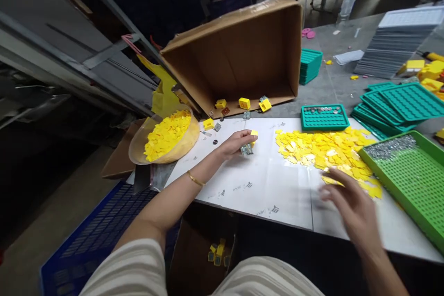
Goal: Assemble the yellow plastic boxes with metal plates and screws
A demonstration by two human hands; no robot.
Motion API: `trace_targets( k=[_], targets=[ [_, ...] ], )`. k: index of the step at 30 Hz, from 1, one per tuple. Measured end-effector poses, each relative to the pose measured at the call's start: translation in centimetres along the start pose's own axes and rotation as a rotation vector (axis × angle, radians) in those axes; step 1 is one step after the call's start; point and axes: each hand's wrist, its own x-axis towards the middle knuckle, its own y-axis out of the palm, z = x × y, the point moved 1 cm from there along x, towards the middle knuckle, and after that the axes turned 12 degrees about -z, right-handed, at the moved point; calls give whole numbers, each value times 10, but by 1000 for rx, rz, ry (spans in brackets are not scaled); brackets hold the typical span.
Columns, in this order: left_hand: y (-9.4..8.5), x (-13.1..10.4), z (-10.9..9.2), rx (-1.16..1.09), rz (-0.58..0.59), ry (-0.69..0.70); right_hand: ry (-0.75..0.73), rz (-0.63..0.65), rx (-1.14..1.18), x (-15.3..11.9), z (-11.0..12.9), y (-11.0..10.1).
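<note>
My left hand [237,144] is closed on a small yellow plastic casing [254,135], with a grey-green circuit-like part [247,149] showing below the fingers. Over the white board, my right hand [350,201] is blurred by motion, its thumb and fingers apart and nothing visible between them. It is close to the near edge of a spread of flat yellow plastic pieces [312,145]. Beyond my left hand lie more yellow casings [244,103] at the mouth of the cardboard box, along with a small dark round part [215,142] on the board.
A tilted cardboard box [239,51] stands behind the white board [239,194]. At left is a bowl [194,136] of yellow pieces. Teal trays [324,122] and a green tray [416,185] with small metal parts are at right. Yellow casings [218,253] lie in a box below.
</note>
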Motion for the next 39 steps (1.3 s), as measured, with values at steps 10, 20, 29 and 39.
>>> trace_targets(
  k=[10, 20, 29, 39],
  targets=[
    [74, -41, -36, -559, 166, -44, 480, 252, 276, 24, -17, 53],
    [116, -53, -27, 238, -39, 419, -451, -14, -930, 11, -32, -15],
    [124, -75, -9, -290, 219, -93, -459, 208, -1021, -18, -29, -25],
    [109, -74, -7, 74, 296, 144, -210, 255, -1105, -8, -19, -30]
  ],
)
